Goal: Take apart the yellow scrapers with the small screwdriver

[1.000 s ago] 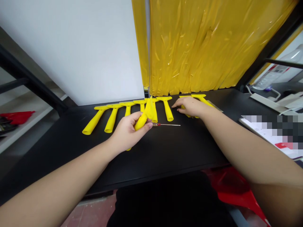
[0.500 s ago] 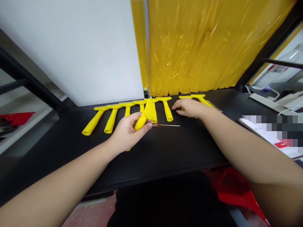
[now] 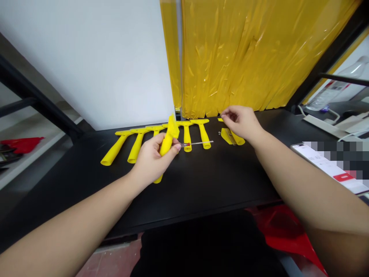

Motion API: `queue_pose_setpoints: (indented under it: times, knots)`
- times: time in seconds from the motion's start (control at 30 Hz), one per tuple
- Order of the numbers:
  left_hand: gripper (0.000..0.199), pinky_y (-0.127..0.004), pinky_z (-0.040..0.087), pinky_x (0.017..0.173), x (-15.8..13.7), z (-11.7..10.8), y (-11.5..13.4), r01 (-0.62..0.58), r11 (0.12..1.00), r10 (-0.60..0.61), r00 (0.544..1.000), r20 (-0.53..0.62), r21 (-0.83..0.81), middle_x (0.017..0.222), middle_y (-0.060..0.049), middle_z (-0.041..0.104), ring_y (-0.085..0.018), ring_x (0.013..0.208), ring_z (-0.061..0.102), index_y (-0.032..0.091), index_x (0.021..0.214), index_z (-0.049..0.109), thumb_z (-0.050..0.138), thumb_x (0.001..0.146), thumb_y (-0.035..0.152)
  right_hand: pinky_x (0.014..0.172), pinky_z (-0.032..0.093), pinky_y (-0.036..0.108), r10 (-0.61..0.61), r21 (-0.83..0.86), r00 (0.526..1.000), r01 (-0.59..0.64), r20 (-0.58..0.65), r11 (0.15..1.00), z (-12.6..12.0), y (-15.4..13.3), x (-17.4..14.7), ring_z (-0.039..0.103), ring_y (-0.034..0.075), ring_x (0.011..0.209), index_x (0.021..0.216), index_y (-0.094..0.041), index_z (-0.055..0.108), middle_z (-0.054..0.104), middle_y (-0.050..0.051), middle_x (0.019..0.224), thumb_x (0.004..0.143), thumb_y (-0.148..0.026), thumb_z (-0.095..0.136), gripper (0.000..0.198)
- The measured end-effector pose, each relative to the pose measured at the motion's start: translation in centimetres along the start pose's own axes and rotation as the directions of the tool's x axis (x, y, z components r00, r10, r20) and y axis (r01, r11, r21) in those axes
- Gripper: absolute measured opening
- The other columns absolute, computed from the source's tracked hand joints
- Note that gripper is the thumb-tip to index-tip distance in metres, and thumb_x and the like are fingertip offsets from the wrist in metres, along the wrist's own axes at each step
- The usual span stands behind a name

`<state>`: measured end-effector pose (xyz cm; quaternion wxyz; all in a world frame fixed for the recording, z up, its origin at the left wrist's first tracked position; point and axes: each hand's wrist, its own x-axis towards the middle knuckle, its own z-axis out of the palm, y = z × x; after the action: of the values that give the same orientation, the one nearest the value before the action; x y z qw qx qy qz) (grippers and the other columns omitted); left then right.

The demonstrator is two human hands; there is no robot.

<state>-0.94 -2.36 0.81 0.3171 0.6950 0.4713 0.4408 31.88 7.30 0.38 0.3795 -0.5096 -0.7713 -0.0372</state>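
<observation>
Left hand [image 3: 154,156] clamps yellow plastic tube-handled tool [image 3: 167,144], plus slim metal-shafted screwdriver [image 3: 188,144], above flat black table [image 3: 201,184]. Right hand [image 3: 242,122] well apart, curled near angular yellow plastic piece [image 3: 226,136]; can't tell if gripping anything.

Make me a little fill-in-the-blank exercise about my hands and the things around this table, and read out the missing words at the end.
1. The hand wrapped around a yellow handle is the person's ____ one.
2. The screwdriver points its thin metal shaft toward the person's ____ side.
3. Wrinkled yellow sheeting rises behind a tabletop whose colour is ____.

Missing words: left; right; black.
</observation>
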Motion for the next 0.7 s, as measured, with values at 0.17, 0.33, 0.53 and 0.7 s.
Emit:
queue_pose_setpoints:
  times: [0.17, 0.33, 0.53, 0.7]
  knots:
    - [0.025, -0.025, 0.053, 0.055, 0.3, 0.0, -0.1, 0.01, 1.0, -0.013, 0.993, -0.12, -0.027, 0.097, -0.006, 0.077, -0.012, 0.061, 0.063, 0.018, 0.098, 0.066, 0.08, 0.089, 0.037, 0.068, 0.057, 0.033, -0.197, 0.164, 0.974, 0.214, -0.112, 0.963, -1.1, -6.7, -2.4, 0.066, 0.018, 0.063, 0.097, -0.024, 0.074, 0.073, 0.003, 0.075, 0.1, -0.036, 0.059, 0.02]
    - [0.025, -0.022, 0.051, 0.05, 0.3, 0.6, 0.4, 0.066, 0.989, -0.081, 0.99, -0.115, -0.134, 0.075, 0.001, 0.068, -0.011, 0.055, 0.061, 0.019, 0.095, 0.062, 0.081, 0.087, 0.034, 0.087, 0.062, 0.032, -0.55, 0.412, 0.805, 0.433, 0.223, 0.802, -0.1, -13.2, -5.5, 0.075, 0.019, 0.087, 0.124, -0.032, 0.075, 0.081, 0.003, 0.099, 0.107, -0.035, 0.054, 0.027]
    - [0.026, -0.019, 0.053, 0.054, -0.1, 1.6, 1.0, 0.017, 0.894, -0.092, 0.985, -0.147, -0.449, 0.07, 0.004, 0.067, -0.009, 0.056, 0.062, 0.021, 0.096, 0.059, 0.083, 0.089, 0.03, 0.094, 0.062, 0.038, -0.626, 0.566, 0.749, 0.425, 0.217, 0.706, 2.4, -15.3, -6.7, 0.072, 0.023, 0.103, 0.13, -0.018, 0.072, 0.074, 0.012, 0.113, 0.106, -0.03, 0.058, 0.03]
    - [0.03, -0.021, 0.062, 0.073, -0.1, 1.8, 1.3, 0.029, 0.811, -0.158, 0.973, -0.17, -0.584, 0.082, 0.001, 0.073, -0.011, 0.073, 0.073, 0.019, 0.094, 0.065, 0.091, 0.081, 0.028, 0.093, 0.062, 0.038, -0.473, 0.69, 0.85, 0.201, 0.23, 0.696, 3.3, -15.5, -6.6, 0.069, 0.02, 0.101, 0.122, -0.021, 0.068, 0.068, 0.009, 0.113, 0.102, -0.031, 0.07, 0.023]
